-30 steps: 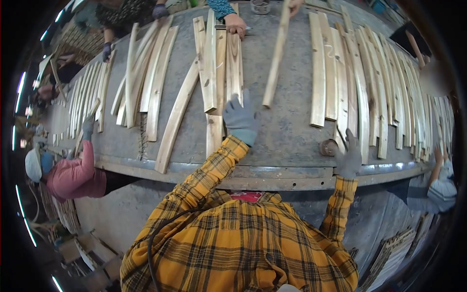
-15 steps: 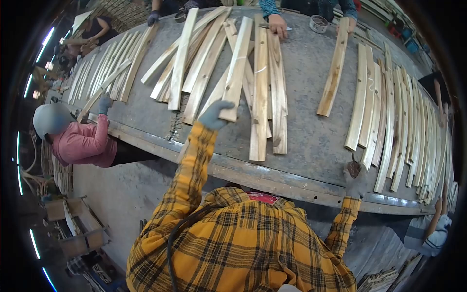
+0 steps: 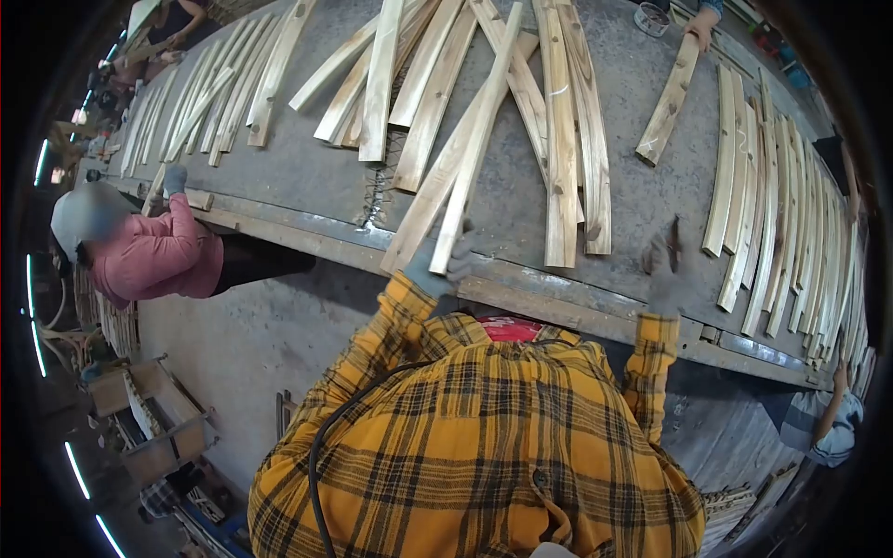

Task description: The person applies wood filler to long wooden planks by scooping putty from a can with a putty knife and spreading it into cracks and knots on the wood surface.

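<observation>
My left hand (image 3: pixel 435 268), in a grey glove, is closed around the near end of a wooden slat (image 3: pixel 486 130), which is turned partly on edge. The slat slopes away from me across the table and overlaps another slat (image 3: pixel 420 209). My right hand (image 3: pixel 664 284), gloved and blurred, is over the table's front edge, closed on a thin dark brown tool (image 3: pixel 675 237) that points upward. Between my hands lie more slats (image 3: pixel 561 177), one bearing a white chalk mark.
A long grey table (image 3: pixel 642 209) spans the view. Many slats lie in rows at right (image 3: pixel 721 167) and left (image 3: pixel 270 79). Across the table, a person's hand (image 3: pixel 702 30) holds a slat (image 3: pixel 670 100) near a small tub (image 3: pixel 651 19). A person in pink (image 3: pixel 153 251) works at left.
My left hand has drawn the slat toward me and tilted it onto its edge. The view has shifted, and the co-worker's hand opposite has moved away from the middle slats.
</observation>
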A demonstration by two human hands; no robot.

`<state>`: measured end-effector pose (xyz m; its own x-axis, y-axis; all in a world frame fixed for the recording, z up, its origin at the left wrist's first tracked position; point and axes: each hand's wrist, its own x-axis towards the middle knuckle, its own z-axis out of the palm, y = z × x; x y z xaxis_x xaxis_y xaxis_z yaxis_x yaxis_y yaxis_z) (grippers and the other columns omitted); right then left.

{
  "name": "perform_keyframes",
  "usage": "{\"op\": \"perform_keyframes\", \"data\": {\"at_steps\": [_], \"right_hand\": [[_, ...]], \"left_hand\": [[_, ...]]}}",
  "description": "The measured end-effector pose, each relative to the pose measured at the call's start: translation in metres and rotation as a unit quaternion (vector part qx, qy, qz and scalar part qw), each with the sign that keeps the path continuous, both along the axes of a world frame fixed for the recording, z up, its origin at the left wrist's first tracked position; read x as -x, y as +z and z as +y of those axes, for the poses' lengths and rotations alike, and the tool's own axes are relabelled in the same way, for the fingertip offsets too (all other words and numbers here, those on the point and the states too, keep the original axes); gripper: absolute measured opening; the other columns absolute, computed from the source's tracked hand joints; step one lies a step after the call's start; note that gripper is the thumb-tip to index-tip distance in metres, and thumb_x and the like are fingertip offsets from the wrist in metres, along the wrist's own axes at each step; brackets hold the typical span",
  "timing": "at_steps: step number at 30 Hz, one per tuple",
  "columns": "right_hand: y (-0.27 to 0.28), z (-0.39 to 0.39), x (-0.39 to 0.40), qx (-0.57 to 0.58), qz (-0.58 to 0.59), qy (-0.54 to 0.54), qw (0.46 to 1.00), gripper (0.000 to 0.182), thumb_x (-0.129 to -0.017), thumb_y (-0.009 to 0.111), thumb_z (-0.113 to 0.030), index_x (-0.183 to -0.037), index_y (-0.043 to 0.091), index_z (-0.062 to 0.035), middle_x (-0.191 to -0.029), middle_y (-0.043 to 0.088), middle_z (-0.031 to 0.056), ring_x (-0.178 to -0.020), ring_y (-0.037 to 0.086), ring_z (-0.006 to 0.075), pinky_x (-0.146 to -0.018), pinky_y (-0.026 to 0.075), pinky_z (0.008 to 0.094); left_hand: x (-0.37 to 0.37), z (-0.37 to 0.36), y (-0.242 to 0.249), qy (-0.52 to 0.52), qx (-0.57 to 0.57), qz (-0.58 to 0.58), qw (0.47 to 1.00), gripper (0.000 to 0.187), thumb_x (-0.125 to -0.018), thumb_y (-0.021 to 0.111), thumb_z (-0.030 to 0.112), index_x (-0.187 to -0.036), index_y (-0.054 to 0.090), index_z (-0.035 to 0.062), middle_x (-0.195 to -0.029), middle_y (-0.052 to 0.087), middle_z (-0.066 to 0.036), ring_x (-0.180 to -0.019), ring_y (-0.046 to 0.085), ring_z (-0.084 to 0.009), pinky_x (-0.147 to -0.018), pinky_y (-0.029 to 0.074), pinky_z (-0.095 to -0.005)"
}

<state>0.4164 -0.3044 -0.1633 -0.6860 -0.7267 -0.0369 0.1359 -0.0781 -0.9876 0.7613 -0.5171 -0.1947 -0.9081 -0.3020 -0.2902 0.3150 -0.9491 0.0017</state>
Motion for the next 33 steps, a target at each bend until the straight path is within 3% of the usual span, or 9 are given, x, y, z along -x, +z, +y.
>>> {"op": "perform_keyframes", "data": {"at_steps": [2, 6, 14, 15, 16, 20, 22, 24, 33], "right_hand": [[0.018, -0.062, -0.063, -0.094, 0.23, -0.137, 0.959, 0.041, -0.084, 0.062, -0.003, -0.123, 0.052, -0.0001, -0.085, 0.066, 0.0074, -0.061, 0.054, 0.0115, -0.054, 0.045, 0.0203], [0.001, -0.142, -0.115, -0.187, 0.021, 0.063, 0.98, 0.028, -0.086, 0.06, -0.008, -0.113, 0.059, -0.0005, -0.091, 0.068, 0.0044, -0.064, 0.059, 0.0089, -0.05, 0.042, 0.0158], [0.0, -0.184, -0.161, -0.111, -0.257, 0.115, 0.953, 0.033, -0.079, 0.073, -0.018, -0.103, 0.062, 0.0023, -0.086, 0.066, 0.0064, -0.071, 0.063, 0.0124, -0.059, 0.051, 0.0215], [-0.002, -0.182, -0.156, -0.097, -0.253, 0.107, 0.957, 0.038, -0.075, 0.076, -0.017, -0.104, 0.062, 0.0027, -0.086, 0.066, 0.0078, -0.069, 0.063, 0.0139, -0.058, 0.052, 0.0231], [0.003, -0.177, -0.152, -0.097, -0.251, 0.1, 0.958, 0.038, -0.075, 0.076, -0.017, -0.104, 0.062, 0.0027, -0.086, 0.066, 0.0078, -0.069, 0.063, 0.0139, -0.058, 0.052, 0.0231], [0.027, -0.132, -0.119, -0.162, -0.135, 0.093, 0.973, 0.045, -0.076, 0.074, -0.02, -0.11, 0.059, 0.0058, -0.085, 0.064, 0.0065, -0.068, 0.061, 0.0119, -0.057, 0.052, 0.0225], [0.065, -0.097, -0.113, -0.181, -0.115, 0.084, 0.973, 0.049, -0.078, 0.072, -0.022, -0.113, 0.056, 0.0081, -0.088, 0.063, 0.0089, -0.066, 0.06, 0.0119, -0.055, 0.051, 0.0218], [0.092, -0.063, -0.1, -0.212, -0.108, 0.073, 0.969, 0.052, -0.079, 0.07, -0.022, -0.116, 0.052, 0.0102, -0.093, 0.061, 0.0118, -0.065, 0.058, 0.0121, -0.057, 0.051, 0.0205], [0.103, 0.079, 0.025, -0.227, 0.015, -0.134, 0.965, 0.042, -0.082, 0.066, -0.015, -0.116, 0.052, 0.0047, -0.097, 0.062, 0.0134, -0.074, 0.064, 0.0172, -0.059, 0.055, 0.0271]], "left_hand": [[0.013, 0.012, -0.004, -0.011, -0.07, 0.191, 0.979, 0.036, -0.096, 0.042, 0.033, -0.114, 0.048, 0.0023, -0.064, 0.042, -0.003, -0.045, 0.04, -0.0131, -0.039, 0.035, -0.0264], [0.031, 0.031, -0.008, -0.016, -0.118, 0.302, 0.946, 0.036, -0.097, 0.036, 0.026, -0.115, 0.048, -0.0021, -0.069, 0.042, -0.003, -0.05, 0.043, -0.0151, -0.045, 0.039, -0.0286], [0.036, 0.045, -0.006, -0.119, -0.172, 0.254, 0.944, 0.033, -0.096, 0.036, 0.024, -0.109, 0.051, -0.0016, -0.077, 0.049, -0.008, -0.062, 0.052, -0.0188, -0.055, 0.045, -0.0299], [0.031, 0.041, 0.0, -0.128, -0.044, -0.018, 0.991, 0.033, -0.094, 0.04, 0.028, -0.109, 0.053, 0.0017, -0.079, 0.055, -0.01, -0.071, 0.057, -0.0227, -0.06, 0.047, -0.0316], [0.027, 0.036, 0.007, -0.127, 0.091, -0.287, 0.945, 0.034, -0.092, 0.043, 0.032, -0.108, 0.056, 0.005, -0.081, 0.06, -0.012, -0.08, 0.061, -0.0265, -0.065, 0.048, -0.0334], [-0.003, -0.005, -0.006, 0.023, 0.643, -0.516, 0.566, 0.015, -0.085, 0.058, 0.016, -0.093, 0.064, 0.0053, -0.082, 0.064, -0.009, -0.073, 0.06, -0.0184, -0.07, 0.048, -0.0299], [-0.011, -0.022, 0.017, -0.009, 0.699, -0.557, 0.448, 0.029, -0.081, 0.065, 0.026, -0.102, 0.061, 0.0076, -0.095, 0.06, -0.01, -0.086, 0.058, -0.0215, -0.079, 0.047, -0.0328], [-0.017, -0.031, 0.012, -0.082, 0.748, -0.643, 0.145, 0.061, -0.071, 0.074, 0.04, -0.119, 0.051, 0.0098, -0.112, 0.053, -0.012, -0.102, 0.051, -0.027, -0.089, 0.042, -0.0378], [-0.019, -0.045, -0.006, -0.235, 0.676, -0.661, 0.224, 0.082, -0.067, 0.076, 0.038, -0.133, 0.037, 0.0115, -0.12, 0.049, -0.017, -0.109, 0.049, -0.0342, -0.092, 0.042, -0.0423]]}}
